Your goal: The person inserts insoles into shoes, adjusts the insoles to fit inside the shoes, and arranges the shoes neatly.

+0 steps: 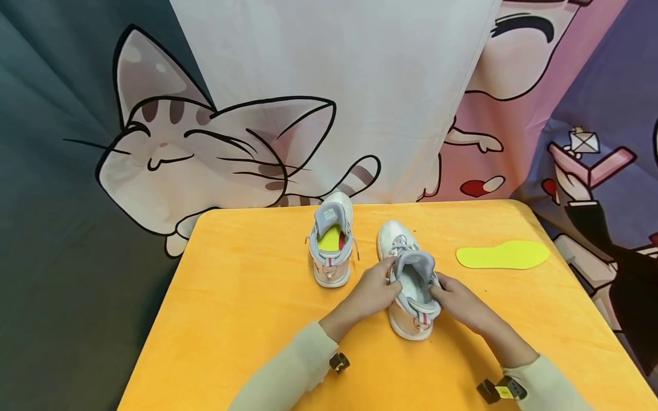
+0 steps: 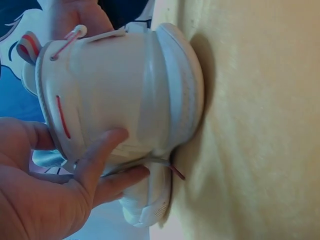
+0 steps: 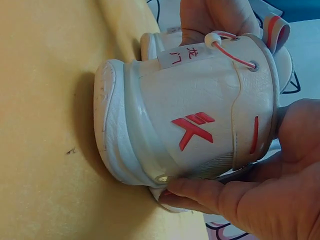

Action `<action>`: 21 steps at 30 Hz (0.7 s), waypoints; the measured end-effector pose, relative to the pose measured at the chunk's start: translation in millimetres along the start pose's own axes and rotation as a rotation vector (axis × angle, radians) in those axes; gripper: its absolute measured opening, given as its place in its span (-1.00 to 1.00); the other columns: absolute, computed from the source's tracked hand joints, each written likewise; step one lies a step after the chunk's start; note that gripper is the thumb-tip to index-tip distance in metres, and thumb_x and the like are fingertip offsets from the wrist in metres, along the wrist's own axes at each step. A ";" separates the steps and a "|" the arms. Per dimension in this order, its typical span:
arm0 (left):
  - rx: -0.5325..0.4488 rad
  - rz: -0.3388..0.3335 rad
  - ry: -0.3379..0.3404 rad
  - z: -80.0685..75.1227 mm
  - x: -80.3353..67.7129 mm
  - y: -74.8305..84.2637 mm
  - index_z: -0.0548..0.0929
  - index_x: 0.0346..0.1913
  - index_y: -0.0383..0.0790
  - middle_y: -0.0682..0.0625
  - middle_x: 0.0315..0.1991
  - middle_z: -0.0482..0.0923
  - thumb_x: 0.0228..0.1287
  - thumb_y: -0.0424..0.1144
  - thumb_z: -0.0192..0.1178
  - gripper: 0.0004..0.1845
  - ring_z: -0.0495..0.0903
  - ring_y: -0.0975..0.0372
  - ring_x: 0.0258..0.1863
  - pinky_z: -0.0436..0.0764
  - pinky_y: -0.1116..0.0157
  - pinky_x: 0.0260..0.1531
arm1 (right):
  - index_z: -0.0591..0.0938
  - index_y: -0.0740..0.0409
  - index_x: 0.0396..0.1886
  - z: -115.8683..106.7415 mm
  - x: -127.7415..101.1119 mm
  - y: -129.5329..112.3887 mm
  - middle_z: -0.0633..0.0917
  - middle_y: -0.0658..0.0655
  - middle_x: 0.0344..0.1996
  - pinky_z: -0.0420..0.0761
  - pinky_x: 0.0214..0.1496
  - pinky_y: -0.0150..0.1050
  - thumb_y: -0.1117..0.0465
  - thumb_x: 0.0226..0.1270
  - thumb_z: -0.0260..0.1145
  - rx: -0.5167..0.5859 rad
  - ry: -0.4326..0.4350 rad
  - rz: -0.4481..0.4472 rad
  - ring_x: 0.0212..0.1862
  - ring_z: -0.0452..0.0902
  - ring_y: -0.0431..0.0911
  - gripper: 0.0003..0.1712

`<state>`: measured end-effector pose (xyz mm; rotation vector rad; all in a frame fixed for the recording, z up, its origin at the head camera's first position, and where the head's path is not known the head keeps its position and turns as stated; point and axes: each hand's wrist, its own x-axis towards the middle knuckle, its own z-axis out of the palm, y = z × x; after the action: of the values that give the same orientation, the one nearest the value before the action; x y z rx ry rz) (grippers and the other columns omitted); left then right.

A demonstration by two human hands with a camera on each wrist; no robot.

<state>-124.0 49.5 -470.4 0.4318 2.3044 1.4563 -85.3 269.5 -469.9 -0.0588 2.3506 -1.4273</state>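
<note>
Cream-coloured sleeves are seen at the bottom of the head view, each with a small dark device strapped at the wrist. From them the left hand [image 1: 372,290] and the right hand [image 1: 459,303] are brought to either side of a white high-top sneaker [image 1: 411,279], which stands upright on the orange table [image 1: 236,297], near its middle and closest to the person, heel toward the camera.

Smooth, slightly creased white leather is shown on the shoe's sides, over a thick ribbed rubber sole. Red stitched slits, a red logo and a small label with red characters are visible in the right wrist view, and a red-and-grey striped pull loop stands at the heel. The collar is lined in soft grey padding, and the opening is spread wide; a pale, insole-free interior is seen within.

The left hand's fingers [image 2: 100,155] are laid curved along the outer side wall with the thumb at the collar, so the shoe is gripped. The right hand's fingers [image 3: 200,192] are curled under the lower edge by the sole, the collar being pinched from the opposite side.

A second, matching sneaker [image 1: 331,245] stands just to the left and further back, with a yellow-green insole [image 1: 329,237] tucked inside. Another flat, foam-like yellow-green insole [image 1: 502,254] lies loose on the table to the right, well apart from both shoes.
</note>
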 end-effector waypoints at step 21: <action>0.013 0.044 -0.032 1.3 0.8 -14.0 0.31 0.57 -0.02 -0.04 0.36 0.52 0.51 -0.11 0.15 -0.37 0.63 0.38 -0.11 0.64 0.43 -0.23 | 0.55 -0.05 0.16 -89.1 -2.5 64.6 0.77 -0.20 -0.04 0.73 0.04 -0.32 0.09 0.72 0.00 0.723 0.105 0.008 0.02 0.73 -0.27 -0.75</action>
<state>-124.8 45.0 -483.8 0.5089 2.2937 1.4455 -103.5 376.5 -488.5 0.2258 1.7633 -2.2211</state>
